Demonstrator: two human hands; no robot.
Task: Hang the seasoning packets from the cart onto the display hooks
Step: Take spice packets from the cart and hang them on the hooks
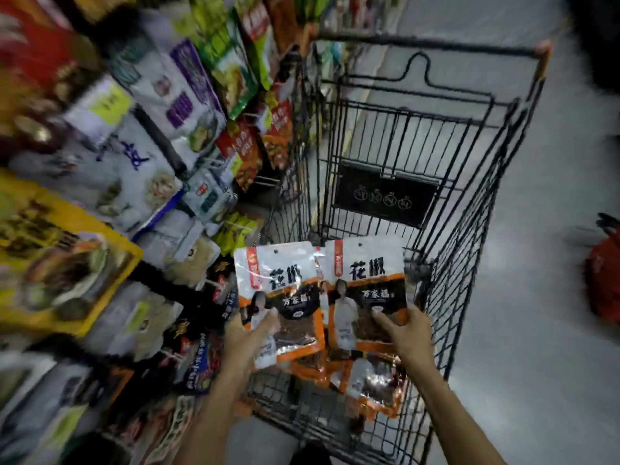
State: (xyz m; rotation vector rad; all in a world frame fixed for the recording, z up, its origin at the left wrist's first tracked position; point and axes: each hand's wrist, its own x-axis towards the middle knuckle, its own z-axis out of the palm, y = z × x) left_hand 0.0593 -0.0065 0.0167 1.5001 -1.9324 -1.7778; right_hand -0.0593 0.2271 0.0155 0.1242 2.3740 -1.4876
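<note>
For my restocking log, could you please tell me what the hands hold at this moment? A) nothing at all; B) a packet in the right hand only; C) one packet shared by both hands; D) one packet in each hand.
D: the left hand grips the left packet and the right hand grips the right packet, both over the cart.
</note>
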